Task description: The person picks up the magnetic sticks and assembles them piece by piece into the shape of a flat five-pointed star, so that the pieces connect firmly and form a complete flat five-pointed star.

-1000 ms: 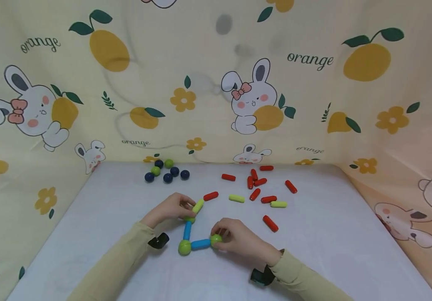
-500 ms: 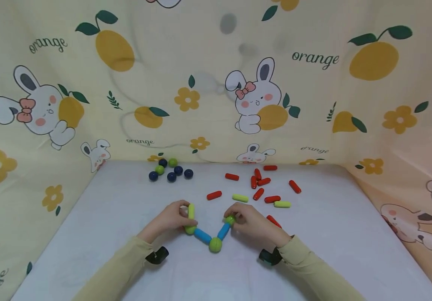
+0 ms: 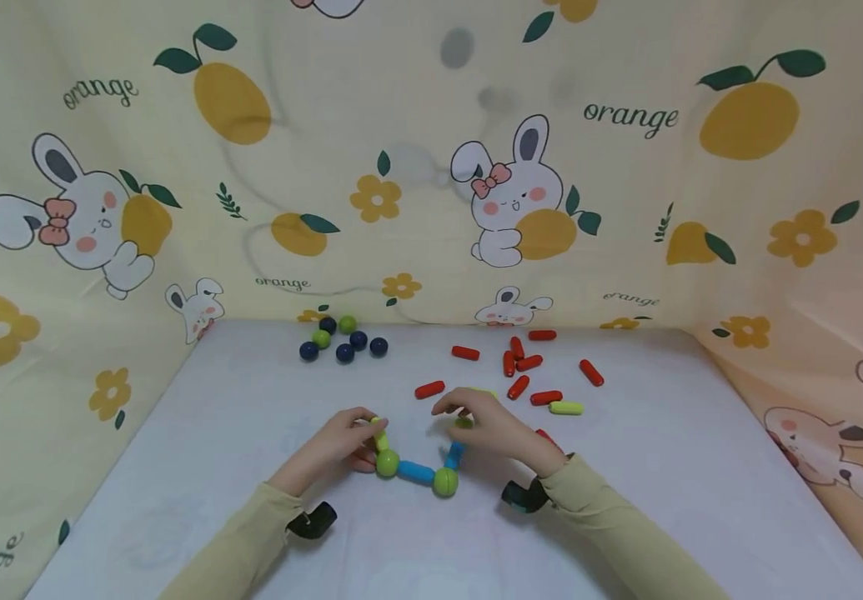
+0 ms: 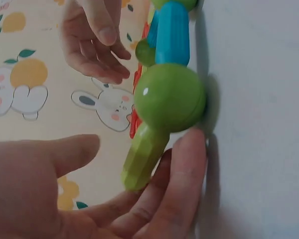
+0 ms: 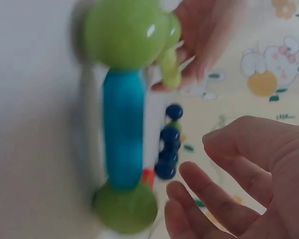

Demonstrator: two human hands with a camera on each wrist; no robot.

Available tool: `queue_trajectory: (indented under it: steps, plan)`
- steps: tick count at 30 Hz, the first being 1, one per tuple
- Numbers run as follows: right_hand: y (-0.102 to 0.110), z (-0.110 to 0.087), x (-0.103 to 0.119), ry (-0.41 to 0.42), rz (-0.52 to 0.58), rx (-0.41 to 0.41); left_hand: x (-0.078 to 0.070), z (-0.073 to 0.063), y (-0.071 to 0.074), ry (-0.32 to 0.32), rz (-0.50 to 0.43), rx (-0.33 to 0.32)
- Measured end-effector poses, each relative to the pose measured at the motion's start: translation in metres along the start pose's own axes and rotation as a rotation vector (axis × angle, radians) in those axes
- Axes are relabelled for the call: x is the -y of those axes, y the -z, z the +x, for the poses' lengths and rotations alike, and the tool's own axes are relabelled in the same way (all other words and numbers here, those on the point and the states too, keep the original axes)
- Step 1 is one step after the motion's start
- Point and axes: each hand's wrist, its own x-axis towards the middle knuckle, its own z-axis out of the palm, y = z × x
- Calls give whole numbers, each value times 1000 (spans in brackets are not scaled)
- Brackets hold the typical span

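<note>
A joined chain lies on the white table: a yellow-green stick, a green ball, a blue stick, a corner green ball, a second blue stick and an end green ball. My left hand is around the yellow-green stick. In the left wrist view its thumb stands apart from the stick, while the fingers lie behind the stick and near the ball. My right hand hovers by the end ball, partly hiding it. The right wrist view shows its loosely bent fingers apart from that ball.
Several dark blue balls and two green balls sit at the back left. Scattered at the back right are several red sticks and a yellow-green stick; another is partly behind the right hand. A patterned cloth encloses the table.
The chain has turned, its corner ball moving right toward the near side. Both hands, which held the chain's ends earlier, have loosened; the right hand has come off the end ball.
</note>
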Motion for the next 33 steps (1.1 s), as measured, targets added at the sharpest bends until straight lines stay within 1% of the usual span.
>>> queue_trajectory:
  steps: [2, 5, 8, 10, 13, 15, 20, 24, 30, 33]
  plan:
    - [-6, 6, 5, -9, 41, 35, 1, 2, 4, 13, -65, 19]
    - [-19, 15, 10, -41, 99, 107, 4, 4, 8, 28, -139, 49]
    - [-31, 21, 13, -75, 139, 174, 5, 7, 12, 49, -213, 62]
    - [-37, 25, 15, -84, 148, 202, 6, 9, 15, 61, -257, 65]
    - [-45, 29, 16, -107, 165, 224, 7, 10, 17, 70, -303, 63]
    - [-48, 32, 17, -135, 173, 225, 6, 10, 19, 74, -314, 66]
    - [-52, 37, 18, -228, 186, 220, 5, 10, 22, 89, -308, 71]
    - [-55, 40, 20, -281, 192, 215, 5, 12, 26, 83, -311, 78]
    - [-56, 42, 26, -323, 233, 204, 5, 16, 34, 72, -317, 119]
    - [-57, 42, 27, -331, 247, 201, 3, 16, 42, 44, -294, 125]
